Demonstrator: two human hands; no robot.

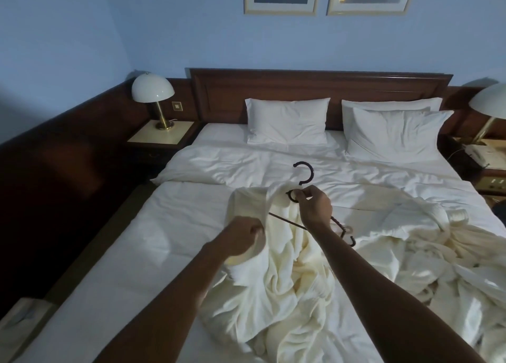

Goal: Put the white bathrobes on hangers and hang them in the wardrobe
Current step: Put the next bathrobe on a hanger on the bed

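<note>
Cream bathrobe [276, 275] lies bunched on the bed [153, 239]. Left hand [241, 239] grips its shoulder fabric, probably to spread it, while right hand [313, 208] pinches the dark hanger [302, 183] neck, steadying it. Second robe [427, 253] waits just right.

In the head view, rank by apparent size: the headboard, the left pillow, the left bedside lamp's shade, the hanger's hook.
Largest to smallest:
1. headboard
2. left pillow
3. lamp shade
4. hanger hook
The hook lies nearer the camera, yet it looks smallest.

Bed [153, 253]: pillows [287, 121], duvet [246, 165], bathrobes [287, 280], hanger [304, 173].
</note>
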